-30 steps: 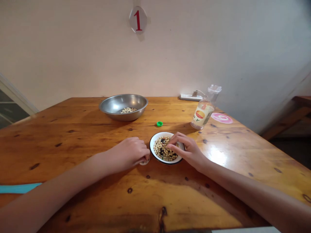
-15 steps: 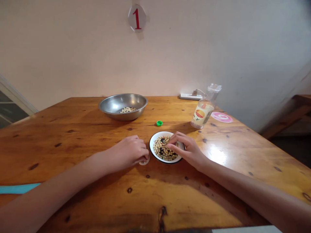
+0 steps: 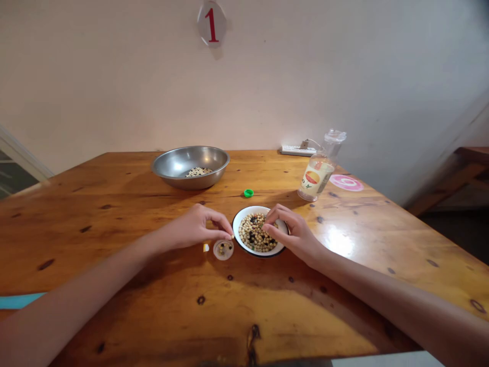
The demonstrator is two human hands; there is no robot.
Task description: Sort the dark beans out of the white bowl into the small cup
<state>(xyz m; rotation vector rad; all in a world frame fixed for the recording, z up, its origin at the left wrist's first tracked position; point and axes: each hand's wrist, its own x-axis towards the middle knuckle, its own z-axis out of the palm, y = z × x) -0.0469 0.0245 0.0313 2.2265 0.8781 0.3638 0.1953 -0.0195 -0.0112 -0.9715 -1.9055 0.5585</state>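
A white bowl (image 3: 237,216) with a dark rim holds many pale round beans (image 3: 257,239) mixed with black ones. My right hand (image 3: 293,232) reaches over the bowl's right side, thumb and fingertips close together above the beans; whatever they grip, if anything, is hidden. To the left of the bowl, my left hand (image 3: 204,224) pinches a pale bean (image 3: 232,237) between thumb and fingertips. Just below those fingertips lies a small clear round lid (image 3: 218,256) with a few pale and black beans in it. A small yellow-and-white piece (image 3: 206,247) shows beside the lid.
Behind my left hand stands a steel basin (image 3: 171,173) with a heap of beans. A green bottle cap (image 3: 248,193) lies behind the bowl. At the right are a clear bottle (image 3: 316,176), a pink round sticker (image 3: 347,182) and a white power strip (image 3: 296,150).
My left hand has lifted back off the small lid, uncovering it and the beans in it, and a pale bean now shows at its fingertips. My right hand stays over the bowl.
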